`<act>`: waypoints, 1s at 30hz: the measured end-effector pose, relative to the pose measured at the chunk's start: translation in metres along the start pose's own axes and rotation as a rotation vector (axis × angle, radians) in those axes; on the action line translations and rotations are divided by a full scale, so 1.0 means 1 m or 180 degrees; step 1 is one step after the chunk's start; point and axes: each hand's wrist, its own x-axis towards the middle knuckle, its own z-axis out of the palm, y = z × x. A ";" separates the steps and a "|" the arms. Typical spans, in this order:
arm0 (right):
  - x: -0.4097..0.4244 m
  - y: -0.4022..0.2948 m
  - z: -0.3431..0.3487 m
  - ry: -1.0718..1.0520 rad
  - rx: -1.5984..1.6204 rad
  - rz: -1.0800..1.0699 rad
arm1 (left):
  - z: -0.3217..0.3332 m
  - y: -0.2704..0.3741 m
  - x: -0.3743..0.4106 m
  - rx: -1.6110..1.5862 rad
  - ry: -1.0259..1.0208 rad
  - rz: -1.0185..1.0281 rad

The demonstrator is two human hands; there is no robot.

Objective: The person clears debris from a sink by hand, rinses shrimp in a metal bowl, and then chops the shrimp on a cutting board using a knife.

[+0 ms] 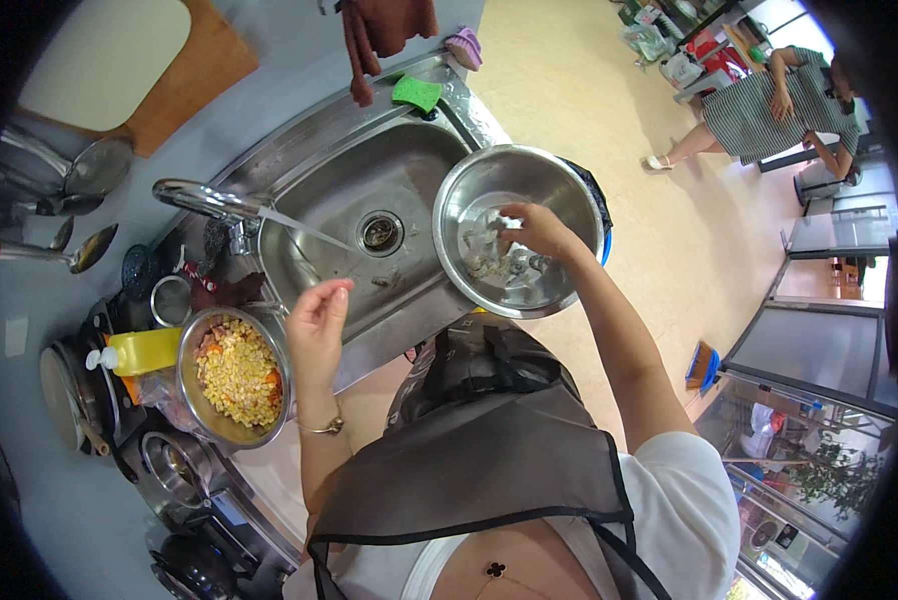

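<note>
My right hand [539,231] reaches into a large stainless steel bowl [449,259] at the sink's right end, its fingers at some greyish, wet food pieces [490,266] that I cannot name exactly; whether it grips one is unclear. My left hand [323,306], fingers curled and apparently holding nothing, hovers over the near left edge of the steel sink [419,169]. Water runs from the chrome faucet [208,201] into the basin beside the drain [380,233], where dark scraps lie. A metal bowl [184,375] of yellow corn kernels and orange and pinkish bits stands left of my left hand.
A green sponge [417,93], a purple brush [464,49] and a brown cloth [389,34] are beyond the sink. A yellow bottle [147,351], pans and ladles crowd the left. Another person [771,112] is on the floor area at upper right.
</note>
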 end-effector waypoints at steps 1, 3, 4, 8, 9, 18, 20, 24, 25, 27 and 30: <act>-0.001 0.006 0.000 0.0299 -0.0867 -0.0422 | 0.004 -0.025 0.001 -0.0203 0.0114 -0.0089; -0.004 -0.016 -0.012 0.0571 -0.0457 -0.0018 | 0.007 -0.041 0.001 -0.0039 0.0232 -0.0356; -0.005 -0.028 -0.018 0.0545 -0.0060 0.0425 | 0.007 -0.049 0.001 0.0093 0.0266 -0.0550; -0.005 -0.032 -0.024 0.0431 -0.0160 0.0952 | 0.019 -0.057 0.006 0.0226 0.0181 -0.0703; -0.003 -0.028 -0.022 0.0402 -0.0282 0.0977 | 0.023 -0.059 0.006 0.0172 0.0123 -0.0635; -0.001 -0.034 -0.013 0.0638 -0.0632 0.0267 | 0.041 -0.051 -0.007 0.0654 0.0325 -0.0318; -0.004 -0.032 -0.020 0.0613 -0.0440 0.0294 | 0.035 -0.052 0.003 0.0802 0.0751 -0.0364; -0.020 -0.040 -0.031 0.0693 0.0138 -0.0066 | -0.034 -0.094 0.063 0.0347 0.2664 -0.0177; -0.021 -0.027 -0.029 0.0937 0.0003 -0.0388 | -0.058 -0.109 0.084 -0.0328 0.2931 -0.0156; -0.030 -0.029 -0.036 0.0937 0.0145 -0.0153 | -0.105 -0.123 0.113 -0.1560 0.2419 -0.1390; -0.048 -0.048 -0.051 0.1077 0.0515 0.0459 | -0.130 -0.131 0.129 -0.2193 0.1185 -0.0893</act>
